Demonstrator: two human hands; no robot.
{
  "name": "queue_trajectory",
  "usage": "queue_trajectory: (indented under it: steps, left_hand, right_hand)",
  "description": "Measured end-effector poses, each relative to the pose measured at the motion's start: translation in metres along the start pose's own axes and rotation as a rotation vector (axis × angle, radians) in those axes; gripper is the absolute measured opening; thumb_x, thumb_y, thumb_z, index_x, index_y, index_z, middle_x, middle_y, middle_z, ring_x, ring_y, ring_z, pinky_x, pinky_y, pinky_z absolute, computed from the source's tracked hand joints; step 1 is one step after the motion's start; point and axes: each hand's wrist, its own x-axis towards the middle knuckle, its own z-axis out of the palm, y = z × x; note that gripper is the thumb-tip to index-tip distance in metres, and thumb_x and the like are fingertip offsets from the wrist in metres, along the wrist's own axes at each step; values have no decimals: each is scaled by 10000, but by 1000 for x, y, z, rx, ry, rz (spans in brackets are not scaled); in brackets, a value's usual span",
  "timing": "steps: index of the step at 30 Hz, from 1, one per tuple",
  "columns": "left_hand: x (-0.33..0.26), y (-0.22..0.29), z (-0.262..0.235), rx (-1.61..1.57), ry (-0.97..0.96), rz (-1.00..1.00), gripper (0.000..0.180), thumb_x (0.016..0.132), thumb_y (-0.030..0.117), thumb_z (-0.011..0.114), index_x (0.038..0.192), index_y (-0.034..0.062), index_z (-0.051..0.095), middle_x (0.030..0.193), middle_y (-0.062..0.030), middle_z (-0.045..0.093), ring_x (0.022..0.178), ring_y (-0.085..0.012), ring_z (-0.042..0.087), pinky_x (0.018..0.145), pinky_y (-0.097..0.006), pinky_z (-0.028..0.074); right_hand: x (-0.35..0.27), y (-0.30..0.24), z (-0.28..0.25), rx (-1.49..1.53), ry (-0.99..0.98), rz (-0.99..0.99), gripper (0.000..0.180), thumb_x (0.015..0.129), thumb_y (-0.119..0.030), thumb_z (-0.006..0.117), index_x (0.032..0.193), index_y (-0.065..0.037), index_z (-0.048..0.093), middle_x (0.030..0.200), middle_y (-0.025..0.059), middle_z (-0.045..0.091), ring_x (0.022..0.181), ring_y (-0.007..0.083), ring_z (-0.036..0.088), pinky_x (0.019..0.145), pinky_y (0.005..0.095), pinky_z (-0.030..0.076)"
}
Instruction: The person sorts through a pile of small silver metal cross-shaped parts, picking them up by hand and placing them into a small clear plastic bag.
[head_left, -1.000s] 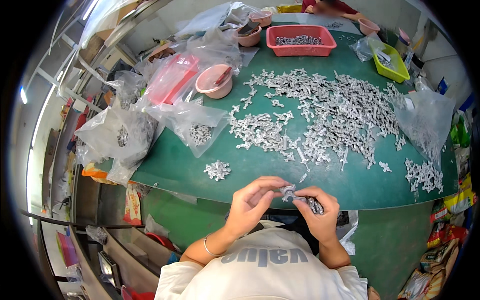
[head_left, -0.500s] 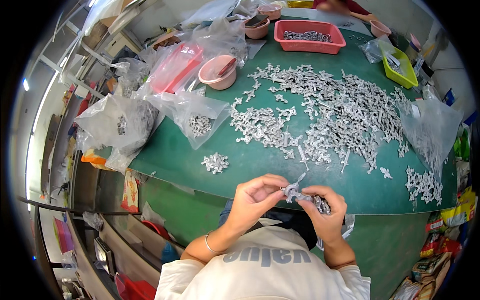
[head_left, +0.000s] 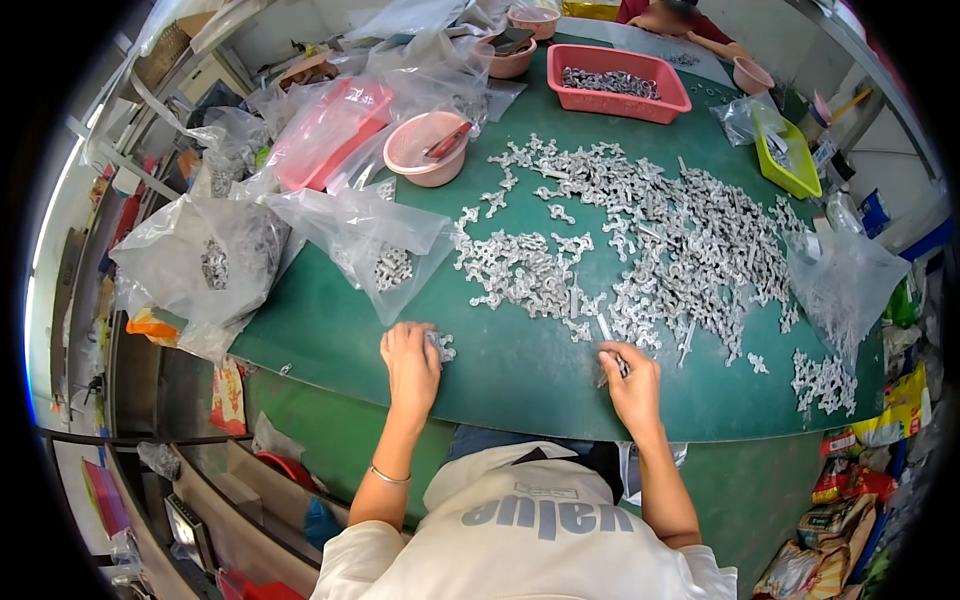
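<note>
My left hand (head_left: 410, 365) is lowered to the table beside a small heap of silver metal castings (head_left: 441, 346), part of which it covers. Its fingers are curled and close together, and whatever they hold is hidden beneath them. At the table's near edge, my right hand (head_left: 635, 385) is closed around a few small metal castings (head_left: 617, 366). Just beyond it lies a longer metal piece (head_left: 604, 327), at the border of a wide spread of loose silver castings (head_left: 690, 235). A denser cluster of castings (head_left: 525, 268) lies left of that spread.
An open plastic bag (head_left: 375, 245) of castings and a pink bowl (head_left: 425, 150) stand at left. Farther back are a pink tray (head_left: 620, 85) of metal parts and a yellow-green basket (head_left: 787, 155). Another bag (head_left: 845, 285) and a small pile (head_left: 825, 382) lie right. A person's arm (head_left: 715, 43) rests opposite.
My hands, together over the near edge with metal pieces between them, have separated. The left went left to the small heap; the right stays near the edge, still holding castings.
</note>
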Motion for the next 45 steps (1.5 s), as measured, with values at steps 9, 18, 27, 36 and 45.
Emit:
queue_trajectory:
  steps: [9, 18, 27, 36, 45]
  left_hand:
    - [3, 4, 11, 75, -245, 143, 274, 754, 102, 621, 1026, 86, 587, 1197, -106, 455, 1163, -315, 390, 996, -607, 185]
    - [4, -42, 8, 93, -119, 72, 261, 745, 95, 630, 1005, 87, 607, 1236, -125, 417, 1192, -356, 347, 993, -633, 143]
    - [0, -37, 10, -13, -54, 16, 260, 756, 59, 609, 1005, 131, 626, 1298, -132, 398, 1232, -393, 320, 1009, -615, 105]
    - [-4, -18, 10, -217, 203, -18, 181, 788, -31, 521, 921, 43, 619, 1205, -178, 470, 1110, -337, 448, 1005, -498, 233]
    - [-9, -8, 11, -164, 290, 39, 191, 790, -68, 498, 945, -5, 590, 1243, -178, 418, 1054, -301, 479, 816, -346, 434]
  right_hand:
    - [59, -31, 42, -424, -53, 12, 262, 766, -190, 644, 977, -46, 589, 879, 167, 637, 744, 364, 610, 631, 418, 475]
    - [49, -5, 46, -595, 83, -37, 171, 766, -178, 636, 782, -12, 595, 756, 166, 621, 653, 352, 603, 558, 442, 456]
    - [19, 35, -72, 360, 371, 510, 133, 843, -121, 571, 792, -9, 623, 584, 26, 543, 429, 52, 404, 393, 226, 303]
    - [10, 79, -172, 977, 672, 430, 90, 874, -147, 520, 823, -73, 515, 658, 7, 479, 471, 90, 379, 409, 231, 297]
    - [168, 90, -235, 1192, 703, 301, 117, 850, -143, 518, 765, -92, 457, 635, -2, 432, 486, 105, 333, 416, 244, 279]
